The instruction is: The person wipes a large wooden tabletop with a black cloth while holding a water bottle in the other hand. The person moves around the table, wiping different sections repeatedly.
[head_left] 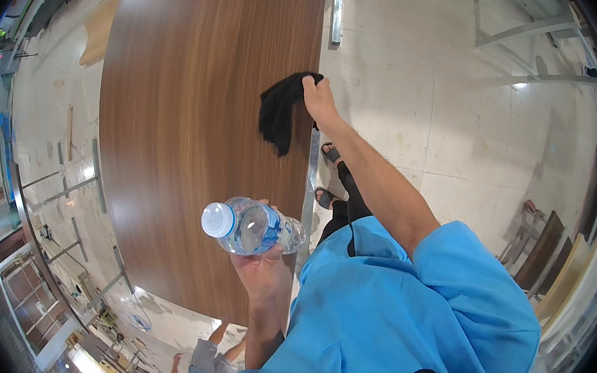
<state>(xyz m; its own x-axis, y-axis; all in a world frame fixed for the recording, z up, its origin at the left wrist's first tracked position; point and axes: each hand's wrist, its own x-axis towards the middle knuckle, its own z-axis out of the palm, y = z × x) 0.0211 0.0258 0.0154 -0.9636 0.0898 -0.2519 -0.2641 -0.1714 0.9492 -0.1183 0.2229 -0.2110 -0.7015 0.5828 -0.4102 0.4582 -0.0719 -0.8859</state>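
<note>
My left hand [261,262] is wrapped round a clear plastic bottle [252,227] with a white and blue cap and a blue label. The bottle is tilted, its cap toward the upper left, above the near part of a brown wood-grain tabletop [185,125]. At the table's right edge my right hand [319,100] grips a black cloth [278,113] by one end. The cloth's loose part hangs to the left over the tabletop; whether it touches the surface I cannot tell.
A metal rail [338,10] runs by the table's far right edge. Metal frames [72,187] stand on the floor to the left. Another person [204,364] is at the lower left, close to the table's end. Boards [546,256] lean at the right.
</note>
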